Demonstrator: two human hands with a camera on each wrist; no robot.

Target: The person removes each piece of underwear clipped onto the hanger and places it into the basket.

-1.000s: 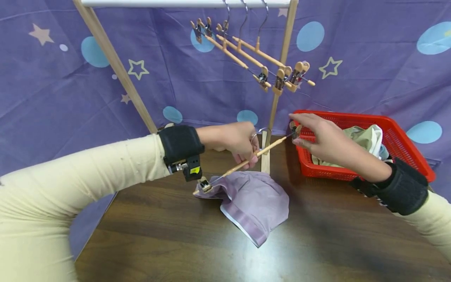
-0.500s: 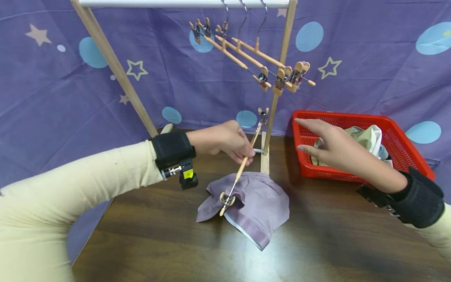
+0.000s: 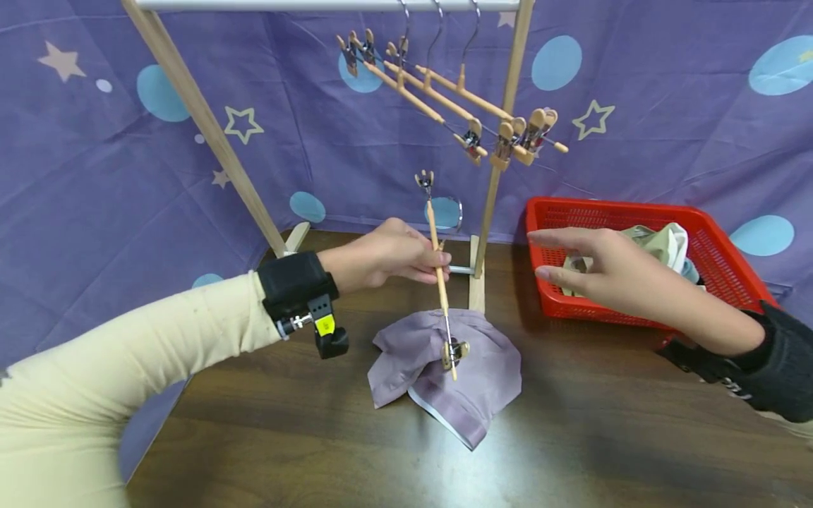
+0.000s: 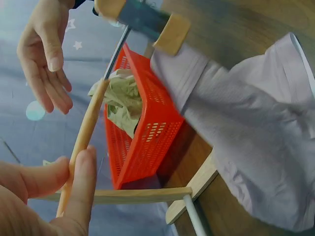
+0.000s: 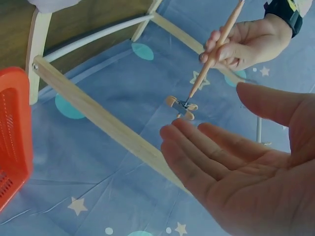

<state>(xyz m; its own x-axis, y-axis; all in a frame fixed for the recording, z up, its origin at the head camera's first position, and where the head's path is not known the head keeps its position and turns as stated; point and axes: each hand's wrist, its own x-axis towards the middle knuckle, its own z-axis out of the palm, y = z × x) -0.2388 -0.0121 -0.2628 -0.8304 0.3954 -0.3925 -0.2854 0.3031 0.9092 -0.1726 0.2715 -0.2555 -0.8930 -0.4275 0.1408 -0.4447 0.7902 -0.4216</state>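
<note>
My left hand (image 3: 406, 255) pinches a wooden clip hanger (image 3: 440, 279) by the middle of its bar, thumb and finger meeting around it in the left wrist view. The hanger points away from me, one clip (image 3: 454, 353) at the near end and another (image 3: 425, 182) at the far end, with its metal hook curving off to the right. Below it a mauve garment (image 3: 483, 381) with a pale edge lies on the table, and the near clip overlaps it in the head view. To the right, my right hand (image 3: 603, 275) hovers with fingers extended, holding nothing, beside the red basket.
A red plastic basket (image 3: 730, 275) holding folded green and white cloth (image 3: 660, 247) stands at the back right. Behind the garment rises a rack with wooden posts (image 3: 502, 134) and a white rail (image 3: 330, 4). Several clip hangers (image 3: 438, 95) hang from it above my hands.
My left hand has turned the hanger from a diagonal slant to pointing away from me, swinging its far clip leftward. My right hand has come off the clip and drawn back right.
</note>
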